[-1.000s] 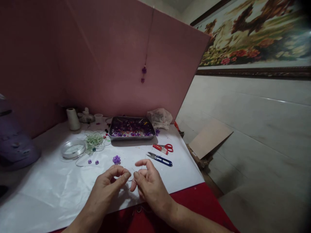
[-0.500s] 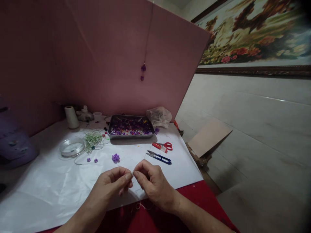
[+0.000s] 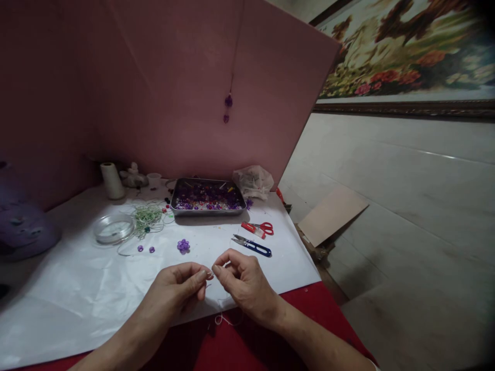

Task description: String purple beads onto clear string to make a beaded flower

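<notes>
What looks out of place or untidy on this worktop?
The green thread lies in a loose tangle left of the metal bead tray, unlike the neat white thread cone. Small dark and red beads sit outside the tray's left end, perhaps strayed.

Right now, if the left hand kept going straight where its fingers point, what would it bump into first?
Probably the right hand: its fingertips are right in front of the left hand, though I can't tell whether they already touch.
</notes>
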### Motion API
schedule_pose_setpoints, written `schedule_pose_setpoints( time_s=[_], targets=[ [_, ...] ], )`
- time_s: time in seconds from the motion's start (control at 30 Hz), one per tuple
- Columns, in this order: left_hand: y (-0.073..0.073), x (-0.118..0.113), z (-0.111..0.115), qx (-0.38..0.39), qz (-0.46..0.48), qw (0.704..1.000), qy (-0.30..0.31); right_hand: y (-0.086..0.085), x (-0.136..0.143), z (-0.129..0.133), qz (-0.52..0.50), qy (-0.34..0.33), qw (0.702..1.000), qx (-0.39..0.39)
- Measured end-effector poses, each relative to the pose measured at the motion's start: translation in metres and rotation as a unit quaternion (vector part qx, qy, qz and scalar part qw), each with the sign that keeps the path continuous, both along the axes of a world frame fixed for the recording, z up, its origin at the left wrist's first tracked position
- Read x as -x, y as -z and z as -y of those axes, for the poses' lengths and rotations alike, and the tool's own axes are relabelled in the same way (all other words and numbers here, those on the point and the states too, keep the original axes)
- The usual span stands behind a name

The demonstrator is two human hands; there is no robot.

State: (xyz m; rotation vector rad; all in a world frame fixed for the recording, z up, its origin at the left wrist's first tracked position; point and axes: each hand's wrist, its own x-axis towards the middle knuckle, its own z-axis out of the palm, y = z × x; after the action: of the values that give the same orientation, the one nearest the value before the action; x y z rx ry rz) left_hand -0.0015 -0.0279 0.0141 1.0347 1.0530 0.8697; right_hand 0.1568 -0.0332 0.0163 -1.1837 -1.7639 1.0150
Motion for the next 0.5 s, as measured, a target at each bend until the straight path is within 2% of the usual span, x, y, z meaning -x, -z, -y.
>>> schedule_pose_setpoints(
  time_s=[0.5],
  targets=[
    [0.0089,0.0036,-0.0057,-0.017,0.000,1.000,0.026,0.0026,-0.0010,0.0012,-0.026,-0.002,0.999,0.027]
  ],
)
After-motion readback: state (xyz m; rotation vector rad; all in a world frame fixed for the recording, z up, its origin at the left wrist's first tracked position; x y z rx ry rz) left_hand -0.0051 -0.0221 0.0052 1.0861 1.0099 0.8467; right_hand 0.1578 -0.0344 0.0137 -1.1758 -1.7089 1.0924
